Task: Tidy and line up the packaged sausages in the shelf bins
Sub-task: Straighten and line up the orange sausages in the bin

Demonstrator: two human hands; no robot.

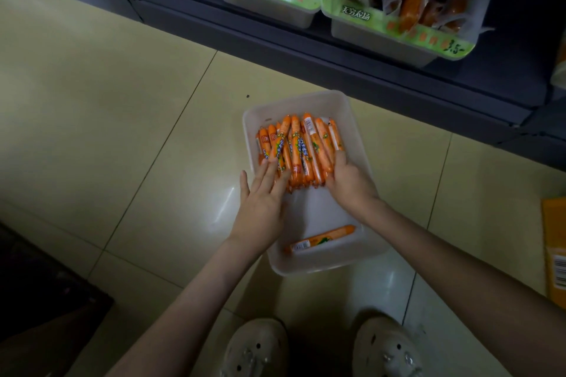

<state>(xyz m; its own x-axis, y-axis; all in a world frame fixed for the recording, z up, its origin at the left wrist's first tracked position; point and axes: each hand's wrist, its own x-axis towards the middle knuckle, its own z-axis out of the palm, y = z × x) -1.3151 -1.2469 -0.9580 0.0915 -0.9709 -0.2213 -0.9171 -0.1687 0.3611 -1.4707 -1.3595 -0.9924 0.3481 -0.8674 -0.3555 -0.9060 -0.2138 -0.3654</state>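
Head view is showing a translucent, round-cornered plastic bin (306, 266) sitting on glossy floor tiles (122, 107), holding a bundle of slick orange sausage sticks (301, 150) in its far half and one stray sausage (321, 238) by the near wall. The left hand (260, 208) and right hand (349, 184) are pressing straight-fingered against the bundle's sides, with the right thumb lying out of sight.
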